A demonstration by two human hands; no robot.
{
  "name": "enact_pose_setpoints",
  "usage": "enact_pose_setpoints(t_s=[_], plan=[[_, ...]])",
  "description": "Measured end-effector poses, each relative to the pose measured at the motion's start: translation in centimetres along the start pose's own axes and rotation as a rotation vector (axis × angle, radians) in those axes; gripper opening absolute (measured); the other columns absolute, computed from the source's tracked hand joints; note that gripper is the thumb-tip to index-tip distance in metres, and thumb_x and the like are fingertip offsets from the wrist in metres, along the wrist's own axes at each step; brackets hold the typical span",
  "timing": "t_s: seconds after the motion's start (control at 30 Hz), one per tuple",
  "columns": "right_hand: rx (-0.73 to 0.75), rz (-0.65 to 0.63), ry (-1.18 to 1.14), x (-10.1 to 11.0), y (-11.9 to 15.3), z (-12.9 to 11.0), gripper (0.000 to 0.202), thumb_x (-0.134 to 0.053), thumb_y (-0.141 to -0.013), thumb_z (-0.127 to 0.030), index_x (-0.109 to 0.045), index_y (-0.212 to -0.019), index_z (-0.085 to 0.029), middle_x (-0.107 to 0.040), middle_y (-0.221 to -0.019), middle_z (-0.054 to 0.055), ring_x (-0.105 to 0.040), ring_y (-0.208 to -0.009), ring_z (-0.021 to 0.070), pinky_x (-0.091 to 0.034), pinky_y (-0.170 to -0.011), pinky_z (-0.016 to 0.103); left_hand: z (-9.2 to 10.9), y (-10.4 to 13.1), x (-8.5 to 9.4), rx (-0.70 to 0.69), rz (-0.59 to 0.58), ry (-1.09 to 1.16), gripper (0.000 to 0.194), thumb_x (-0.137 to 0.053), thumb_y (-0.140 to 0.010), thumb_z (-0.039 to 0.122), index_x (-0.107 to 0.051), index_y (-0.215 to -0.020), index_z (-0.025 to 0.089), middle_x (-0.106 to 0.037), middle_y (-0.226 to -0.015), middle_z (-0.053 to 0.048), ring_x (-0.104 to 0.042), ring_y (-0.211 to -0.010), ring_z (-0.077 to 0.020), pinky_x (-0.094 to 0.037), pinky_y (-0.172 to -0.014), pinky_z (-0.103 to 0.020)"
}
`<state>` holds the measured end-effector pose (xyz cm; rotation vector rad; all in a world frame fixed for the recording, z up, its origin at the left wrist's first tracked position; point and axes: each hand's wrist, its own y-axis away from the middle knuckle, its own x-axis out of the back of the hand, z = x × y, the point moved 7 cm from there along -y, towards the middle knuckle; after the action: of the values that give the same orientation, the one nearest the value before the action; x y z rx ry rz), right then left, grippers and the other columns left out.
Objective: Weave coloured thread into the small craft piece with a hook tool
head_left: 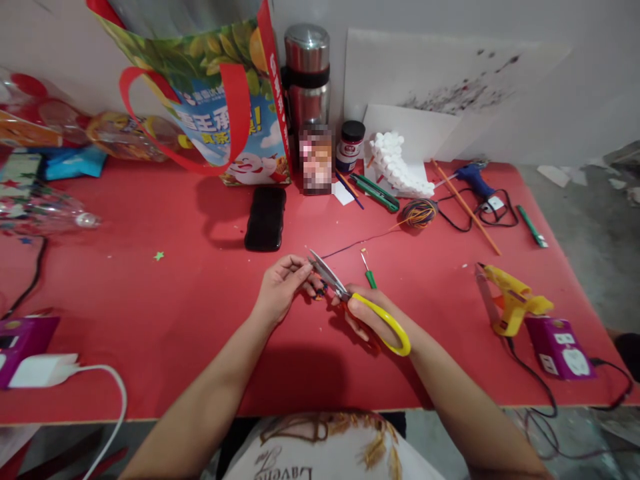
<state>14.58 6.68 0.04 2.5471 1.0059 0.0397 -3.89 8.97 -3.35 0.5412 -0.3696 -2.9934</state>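
Note:
My right hand grips scissors with one yellow handle loop; their blades point up and left and are apart. The blade tips are beside the fingertips of my left hand. My left hand is closed, its thumb and forefinger pinching the yarn, with a small dark, multicoloured wound piece under its fingers. From there a thin dark strand runs right across the red table to a ball of yarn. A green-handled awl lies just above my right hand.
On the red table are a black phone, a steel thermos, a green cutter, a yellow glue gun, a blue glue gun and a wooden stick. A large bag stands at the back left.

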Motion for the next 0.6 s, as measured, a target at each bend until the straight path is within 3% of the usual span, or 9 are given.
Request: enact_pose_setpoints(t_s=[0.2, 0.43, 0.53, 0.6], plan=[[0.019, 0.029, 0.031, 0.1, 0.0, -0.1, 0.058, -0.054, -0.097, -0.073, -0.061, -0.106, -0.016, -0.052, -0.059, -0.005, -0.046, -0.043, 0.008, -0.037, -0.042, 0.021, -0.7, -0.1, 0.4, -0.024, 0.009, -0.031, 0.033, -0.084, -0.084, 0.041, -0.062, -0.089, 0.017, -0.08, -0.073, -0.008, -0.075, -0.059, -0.0173, -0.061, -0.059, -0.028], [-0.008, 0.067, -0.011, 0.1, -0.2, -0.2, 0.056, -0.062, -0.092, -0.073, -0.061, -0.095, -0.017, -0.046, -0.053, -0.008, -0.037, -0.037, 0.006, -0.028, -0.035, 0.02, -0.5, -0.1, 0.3, -0.041, 0.014, -0.059, 0.034, -0.087, -0.08, 0.041, -0.062, -0.083, 0.016, -0.078, -0.074, -0.007, -0.073, -0.056, -0.0174, -0.06, -0.053, -0.028], [0.033, 0.133, 0.092, 1.4, 1.1, -1.1, 0.054, -0.059, -0.094, -0.073, -0.061, -0.097, -0.019, -0.045, -0.053, -0.008, -0.038, -0.037, 0.0079, -0.03, -0.037, 0.021, -0.1, 0.0, 0.5, -0.045, 0.017, -0.068, 0.031, -0.084, -0.083, 0.039, -0.064, -0.084, 0.016, -0.077, -0.077, -0.007, -0.074, -0.06, -0.0168, -0.062, -0.056, -0.027], [0.053, 0.262, 0.315, 3.4, 2.9, -1.9, 0.047, -0.057, -0.098, -0.067, -0.061, -0.104, -0.02, -0.049, -0.056, -0.006, -0.048, -0.042, 0.012, -0.037, -0.044, 0.024, 0.2, -0.1, 0.8, -0.067, 0.026, -0.072, 0.028, -0.08, -0.087, 0.039, -0.066, -0.09, 0.016, -0.079, -0.098, -0.011, -0.076, -0.067, -0.0168, -0.06, -0.053, -0.026]])
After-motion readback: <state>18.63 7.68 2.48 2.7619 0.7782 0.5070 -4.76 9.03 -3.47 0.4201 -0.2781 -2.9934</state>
